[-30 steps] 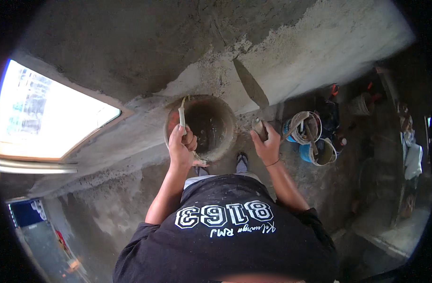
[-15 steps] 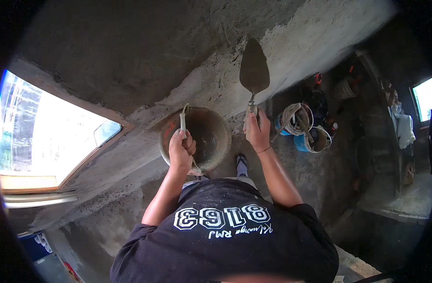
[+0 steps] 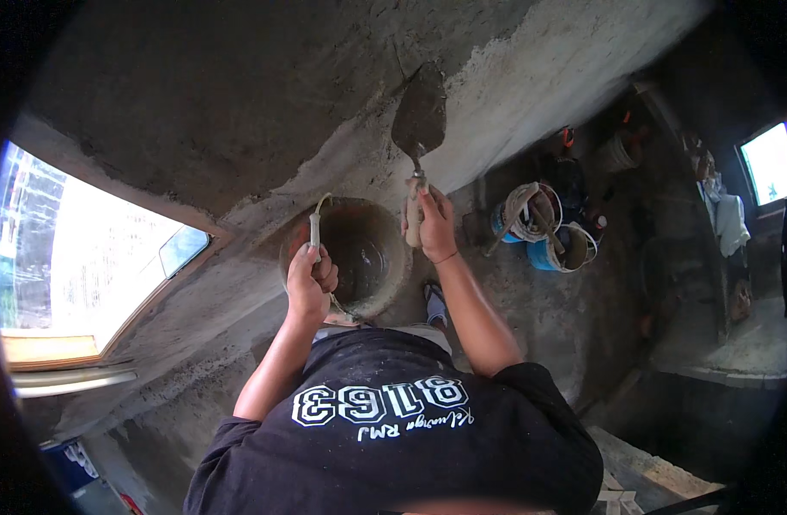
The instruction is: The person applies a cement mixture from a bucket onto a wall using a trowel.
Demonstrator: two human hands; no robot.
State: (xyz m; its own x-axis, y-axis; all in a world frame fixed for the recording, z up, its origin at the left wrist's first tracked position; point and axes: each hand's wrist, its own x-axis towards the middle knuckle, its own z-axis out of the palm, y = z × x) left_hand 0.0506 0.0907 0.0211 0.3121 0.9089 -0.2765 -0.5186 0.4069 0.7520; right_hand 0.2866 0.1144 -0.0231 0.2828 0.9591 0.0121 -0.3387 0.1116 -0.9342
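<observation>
My right hand (image 3: 429,225) is closed round the wooden handle of a pointed trowel (image 3: 421,116). Its dark, mortar-smeared blade points up at the wall (image 3: 488,112), where the fresh plaster meets a paler strip; whether it touches cannot be told. My left hand (image 3: 311,279) is wrapped round the pale tube grip of a bucket handle (image 3: 315,230), whose cord-like ends show above and below the fist. Beneath that hand is a wide round bucket (image 3: 398,279) with a grimy rim and dark, wet-looking contents.
To the right on the floor stand two buckets, one with tools (image 3: 531,210) in it and one blue (image 3: 548,256). A bright window (image 3: 84,257) with a wooden frame lies to the left. My sandalled foot (image 3: 434,300) is right of the big bucket.
My right hand has brought the trowel leftward across the wall, and its blade now tilts slightly. The left hand keeps its grip on the handle. The whole view has shifted a little.
</observation>
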